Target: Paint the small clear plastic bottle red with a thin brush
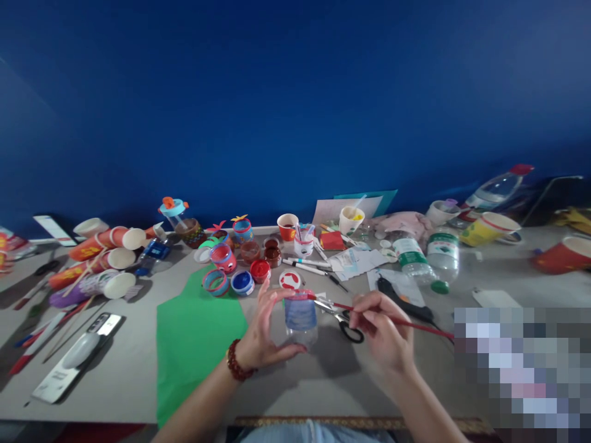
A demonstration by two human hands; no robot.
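My left hand [263, 329] wraps around a clear cut plastic bottle piece [300, 317] with a blue painted band and a red rim, holding it upright on the grey table [323, 381]. My right hand [381, 329] pinches a thin red paintbrush [392, 319] whose tip touches the red rim of the bottle piece. A bead bracelet [236, 363] sits on my left wrist. Open paint pots, red [260, 270] and blue [242, 282], stand just beyond my left hand.
Scissors [344, 320] lie between my hands. A green paper sheet [194, 338] lies to the left. Stacked paper cups [101, 258], painted jars, pens, plastic water bottles [443, 255] and mugs [489, 229] crowd the back against a blue wall.
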